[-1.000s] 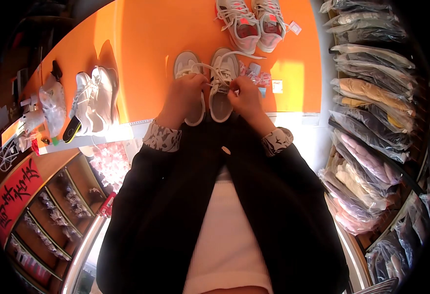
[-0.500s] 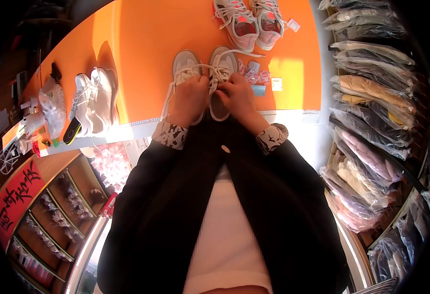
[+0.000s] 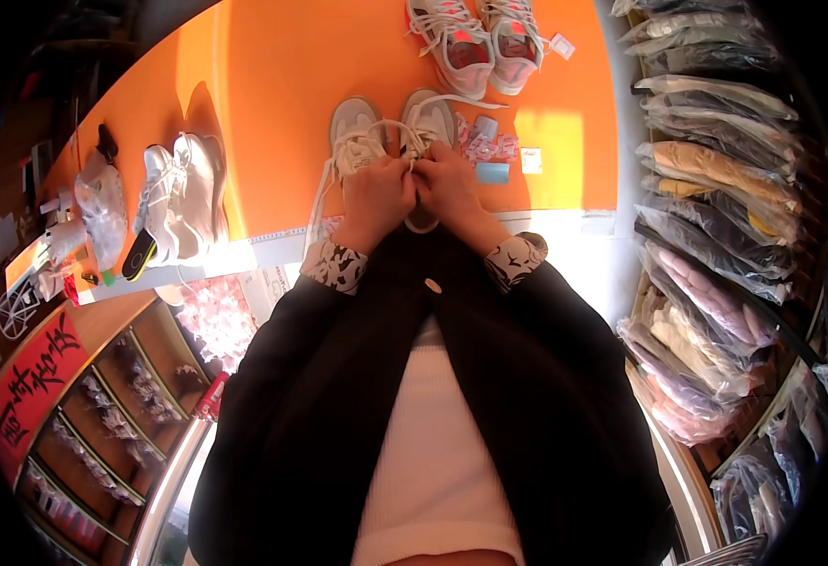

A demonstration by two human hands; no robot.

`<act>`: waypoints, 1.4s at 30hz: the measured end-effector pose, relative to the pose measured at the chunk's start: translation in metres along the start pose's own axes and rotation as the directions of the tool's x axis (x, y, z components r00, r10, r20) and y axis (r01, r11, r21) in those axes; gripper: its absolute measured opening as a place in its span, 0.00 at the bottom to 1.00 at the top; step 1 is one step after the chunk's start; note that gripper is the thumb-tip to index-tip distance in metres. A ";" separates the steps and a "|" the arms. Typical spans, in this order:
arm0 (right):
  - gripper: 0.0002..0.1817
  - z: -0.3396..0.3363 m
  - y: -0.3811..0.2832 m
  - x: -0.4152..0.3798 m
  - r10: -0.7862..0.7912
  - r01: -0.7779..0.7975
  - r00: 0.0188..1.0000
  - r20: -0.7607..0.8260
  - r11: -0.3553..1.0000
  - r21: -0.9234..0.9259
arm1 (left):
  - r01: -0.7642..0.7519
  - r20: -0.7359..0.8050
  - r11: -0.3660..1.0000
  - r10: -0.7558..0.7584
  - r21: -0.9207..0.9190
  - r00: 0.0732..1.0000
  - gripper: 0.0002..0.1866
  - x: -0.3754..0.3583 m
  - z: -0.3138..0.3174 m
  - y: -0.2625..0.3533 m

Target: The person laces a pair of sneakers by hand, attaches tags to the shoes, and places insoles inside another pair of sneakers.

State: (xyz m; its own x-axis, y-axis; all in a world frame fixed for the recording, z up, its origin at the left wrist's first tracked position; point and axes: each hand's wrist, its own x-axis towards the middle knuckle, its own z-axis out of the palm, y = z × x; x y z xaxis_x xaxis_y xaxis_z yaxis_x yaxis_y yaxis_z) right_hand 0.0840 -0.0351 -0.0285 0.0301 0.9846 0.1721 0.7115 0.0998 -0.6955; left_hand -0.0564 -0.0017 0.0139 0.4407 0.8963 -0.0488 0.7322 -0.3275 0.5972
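While the right shoe (image 3: 428, 109) sits by the tabletop's (image 3: 286, 94) near edge, the left hand (image 3: 381, 196) and right hand (image 3: 451, 191) meet over it, fingers closed, seemingly pinching its lace (image 3: 417, 141); slack strands crossing toward the left shoe (image 3: 351, 115) could snag if pulled hard, dragging both askew.

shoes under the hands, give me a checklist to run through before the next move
1. Left shoe and right shoe side by side, toes away from the person: ok
2. Left hand and right hand at the right shoe's laces: ok, fingertips nearly meet there
3. Lacing under the fingers neat: cannot tell, the hands cover it
4. Loose lace ends gathered: not ok, one lies across the orange table beyond the right shoe
5. Pink-and-white shoes apart from this pair: ok
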 end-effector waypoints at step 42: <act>0.15 -0.222 -0.024 0.040 0.178 -0.571 0.817 0.549 0.388 0.724 | 0.337 0.146 0.726 -0.315 -0.599 0.938 0.14 0.001 -0.033 -0.001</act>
State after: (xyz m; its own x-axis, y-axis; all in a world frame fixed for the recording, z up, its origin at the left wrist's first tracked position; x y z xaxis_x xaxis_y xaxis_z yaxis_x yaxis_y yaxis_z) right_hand 0.2239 -0.0303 0.1493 -0.2340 0.9007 -0.3661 -0.2489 -0.4195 -0.8730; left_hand -0.0734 0.0096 0.0394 0.2582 0.9001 -0.3509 0.3695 0.2436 0.8967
